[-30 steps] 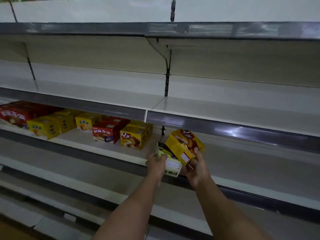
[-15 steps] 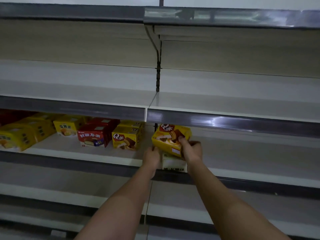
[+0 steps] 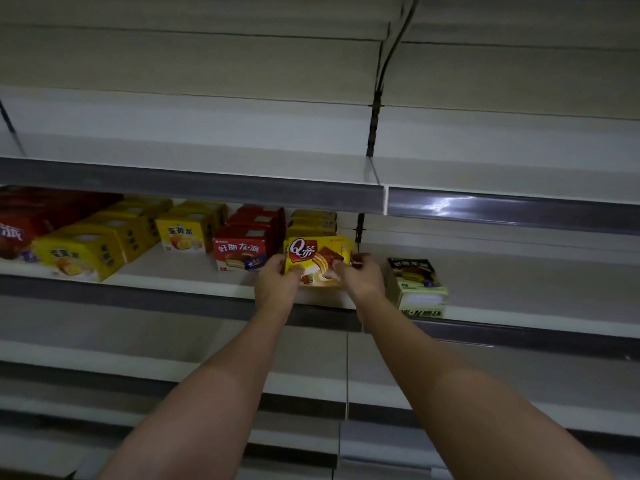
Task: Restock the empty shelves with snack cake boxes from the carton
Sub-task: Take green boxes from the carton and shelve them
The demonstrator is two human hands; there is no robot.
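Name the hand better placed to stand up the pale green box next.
Right. The right hand sits beside the pale green box, which lies on its back to its right; the left hand, on the yellow Q box's far side, would have to cross over.

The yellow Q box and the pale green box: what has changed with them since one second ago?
The left hand let go of the pale green box, which now lies alone on the shelf, right of both hands. The yellow Q box was turned upright; both hands, the right hand too, now set it before its yellow row. The other rows of boxes stayed.
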